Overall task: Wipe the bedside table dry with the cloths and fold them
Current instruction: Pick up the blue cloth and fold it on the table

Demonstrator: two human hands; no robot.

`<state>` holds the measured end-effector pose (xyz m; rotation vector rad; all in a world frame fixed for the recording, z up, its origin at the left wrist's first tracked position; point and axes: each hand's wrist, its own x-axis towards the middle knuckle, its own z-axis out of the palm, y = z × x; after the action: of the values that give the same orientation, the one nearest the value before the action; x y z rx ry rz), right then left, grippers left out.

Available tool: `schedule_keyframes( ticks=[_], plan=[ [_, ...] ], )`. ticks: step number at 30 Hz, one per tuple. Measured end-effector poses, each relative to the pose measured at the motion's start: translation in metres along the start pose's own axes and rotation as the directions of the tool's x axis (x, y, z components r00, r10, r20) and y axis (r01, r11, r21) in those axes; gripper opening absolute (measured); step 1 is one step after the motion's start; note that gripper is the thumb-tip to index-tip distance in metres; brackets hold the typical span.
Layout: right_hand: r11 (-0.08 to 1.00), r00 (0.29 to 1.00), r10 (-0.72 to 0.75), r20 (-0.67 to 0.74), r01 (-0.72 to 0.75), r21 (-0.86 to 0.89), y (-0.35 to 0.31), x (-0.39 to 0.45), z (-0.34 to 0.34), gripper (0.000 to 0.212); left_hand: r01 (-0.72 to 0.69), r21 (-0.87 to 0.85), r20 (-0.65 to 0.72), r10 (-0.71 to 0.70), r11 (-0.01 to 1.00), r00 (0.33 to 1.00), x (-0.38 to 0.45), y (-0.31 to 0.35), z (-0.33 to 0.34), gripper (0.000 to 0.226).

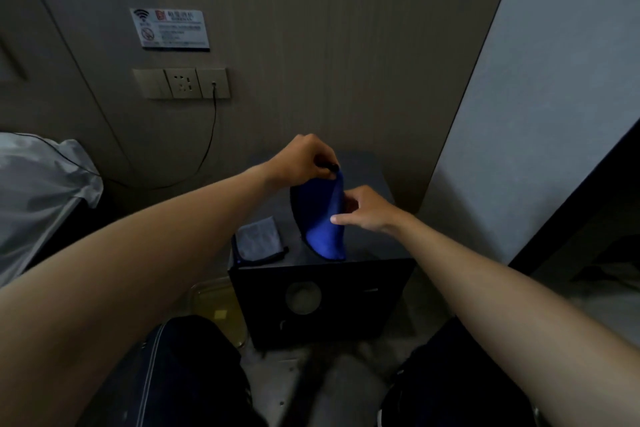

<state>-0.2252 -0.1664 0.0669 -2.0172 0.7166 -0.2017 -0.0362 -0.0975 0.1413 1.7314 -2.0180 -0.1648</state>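
A blue cloth (320, 215) hangs above the dark bedside table (367, 246), its lower tip near the table's front edge. My left hand (301, 158) pinches the cloth's top corner from above. My right hand (367, 210) grips the cloth's right edge at mid-height, index finger stretched across it. A folded grey cloth (259, 242) lies flat on the table's front left corner, apart from both hands.
The table's black front (322, 302) has a round mark. A wall panel stands close behind with sockets (181, 82) and a hanging cable (207, 146). A bed with white bedding (38, 191) is at left. A clear bin (218, 308) sits on the floor by the table.
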Motion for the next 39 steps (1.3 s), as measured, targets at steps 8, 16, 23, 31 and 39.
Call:
schedule_keyframes(
  ticks=[8,16,23,31,39],
  plan=[
    [0.977,0.988,0.145,0.055,-0.152,0.150,-0.017,-0.009,0.001,0.025,0.176,0.013,-0.053,-0.175,0.984,0.983,-0.014,-0.026,0.000,0.020],
    [0.812,0.972,0.219,-0.080,-0.136,0.567,-0.020,-0.004,-0.001,0.015,0.690,-0.143,0.291,-0.636,0.710,0.715,-0.033,-0.042,0.039,0.053],
    [0.690,0.936,0.322,-0.145,-0.127,0.713,-0.015,-0.003,-0.008,0.021,0.680,-0.691,0.426,-0.622,0.244,0.657,-0.044,-0.014,0.071,0.060],
    [0.669,0.927,0.364,-0.091,-0.192,0.718,-0.010,-0.011,-0.019,0.026,0.471,-0.803,0.177,-0.607,0.366,0.774,-0.045,-0.016,0.080,0.034],
    [0.746,0.901,0.389,-0.192,-0.186,0.640,0.000,-0.013,-0.029,0.071,0.440,-0.679,0.135,-0.490,0.587,0.861,-0.053,-0.021,0.079,0.033]
  ],
)
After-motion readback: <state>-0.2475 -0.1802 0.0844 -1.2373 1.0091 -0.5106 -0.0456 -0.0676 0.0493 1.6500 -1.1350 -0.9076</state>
